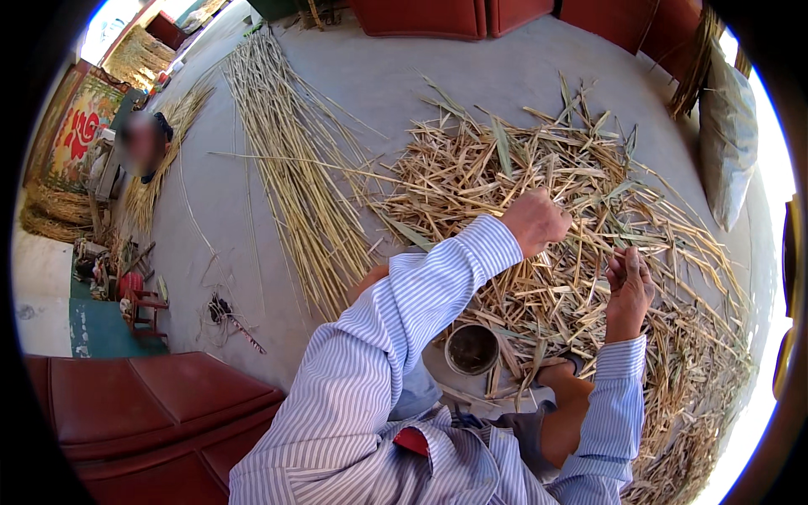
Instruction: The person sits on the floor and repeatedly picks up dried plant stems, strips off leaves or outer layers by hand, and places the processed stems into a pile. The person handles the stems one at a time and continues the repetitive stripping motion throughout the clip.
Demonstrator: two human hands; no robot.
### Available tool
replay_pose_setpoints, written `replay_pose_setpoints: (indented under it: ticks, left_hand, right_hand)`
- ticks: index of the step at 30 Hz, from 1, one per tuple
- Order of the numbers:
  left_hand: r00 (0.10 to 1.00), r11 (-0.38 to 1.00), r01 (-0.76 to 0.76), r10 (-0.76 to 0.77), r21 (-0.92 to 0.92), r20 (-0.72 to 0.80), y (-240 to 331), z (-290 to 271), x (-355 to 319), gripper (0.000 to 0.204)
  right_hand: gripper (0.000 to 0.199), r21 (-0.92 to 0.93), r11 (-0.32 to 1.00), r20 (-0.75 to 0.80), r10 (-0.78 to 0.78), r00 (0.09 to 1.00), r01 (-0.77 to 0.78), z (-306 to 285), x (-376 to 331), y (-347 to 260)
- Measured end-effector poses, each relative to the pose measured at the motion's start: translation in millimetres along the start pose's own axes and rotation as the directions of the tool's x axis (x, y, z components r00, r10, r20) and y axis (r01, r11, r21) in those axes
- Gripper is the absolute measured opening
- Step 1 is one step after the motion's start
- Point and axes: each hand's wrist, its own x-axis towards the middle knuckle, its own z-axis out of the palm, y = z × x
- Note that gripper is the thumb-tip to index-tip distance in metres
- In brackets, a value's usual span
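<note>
My left hand [539, 223] is closed in a fist above a loose heap of straw-coloured peelings and dry leaves [522, 290]. To its right my right hand [629, 286] is raised, thumb and fingertips pinched together. A thin reed stalk [593, 241] seems to run between the two hands, though it blends into the heap behind. Another length of pale stalk [311, 165] sticks out far to the left, in line with my left fist; whether it is the same piece I cannot tell. A long bundle of reed stalks [290, 181] lies on the floor left of the heap.
A round can [473, 371] stands by my legs at the heap's near edge. Red padded seats [421, 18] line the back, and a red sofa [151, 400] is at lower left. A pale sack [725, 135] leans at right. Another person [145, 143] is at far left near more stalks.
</note>
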Motion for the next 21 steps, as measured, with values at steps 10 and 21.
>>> replay_pose_setpoints:
  ticks: [10, 21]
  left_hand:
    - [0.981, 0.955, -0.183, 0.162, 0.233, 0.109, -11, -13, 18, 0.018]
    - [0.868, 0.88, -0.369, 0.21, 0.299, 0.45, -45, 38, -38, 0.025]
  right_hand:
    - [0.011, 0.077, 0.96, 0.106, 0.26, 0.96, -0.268, -20, 1, 1]
    - [0.014, -0.713, 0.687, 0.461, 0.311, 0.831, 0.138, 0, -18, 20]
